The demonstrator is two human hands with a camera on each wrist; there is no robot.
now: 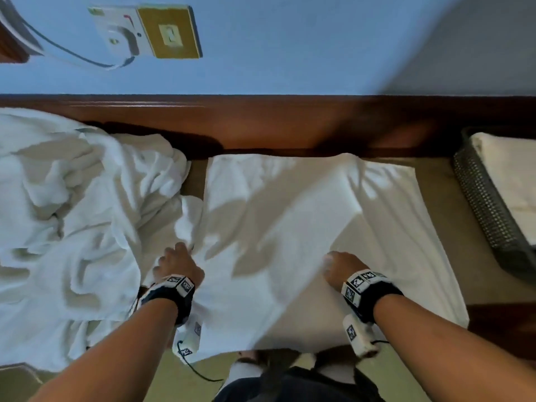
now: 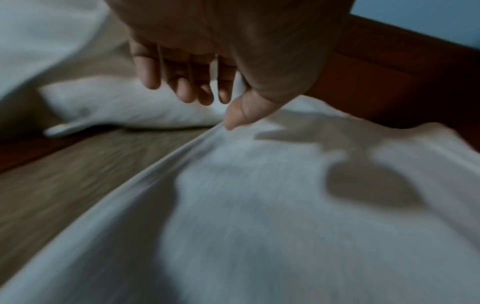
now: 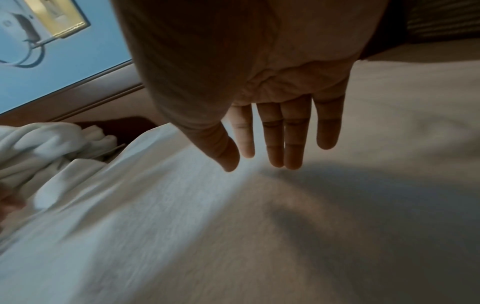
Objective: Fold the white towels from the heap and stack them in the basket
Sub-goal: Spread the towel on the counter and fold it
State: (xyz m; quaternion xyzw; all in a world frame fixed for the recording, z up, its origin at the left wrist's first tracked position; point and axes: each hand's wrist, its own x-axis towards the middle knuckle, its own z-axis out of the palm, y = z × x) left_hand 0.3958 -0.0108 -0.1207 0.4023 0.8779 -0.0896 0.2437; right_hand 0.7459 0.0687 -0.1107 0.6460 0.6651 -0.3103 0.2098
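Observation:
A white towel (image 1: pixel 290 213) lies spread on the tan table top (image 1: pixel 443 227) in front of me, with a diagonal fold running across it. My left hand (image 1: pixel 177 262) is at its left edge; in the left wrist view its fingers hang loosely and the thumb tip touches the towel's hem (image 2: pixel 207 107). My right hand (image 1: pixel 338 268) is over the towel's right part with straight fingers, holding nothing (image 3: pixel 259 162). The heap of crumpled white towels (image 1: pixel 72 213) fills the left side. A dark woven basket (image 1: pixel 487 204) at the right holds a folded towel (image 1: pixel 510 175).
A dark wooden rail (image 1: pixel 261 123) runs along the far side under a blue wall. A wall socket plate with a plug and cable (image 1: pixel 145 33) sits high on the wall. A strip of bare table (image 2: pixel 64 174) shows between heap and towel.

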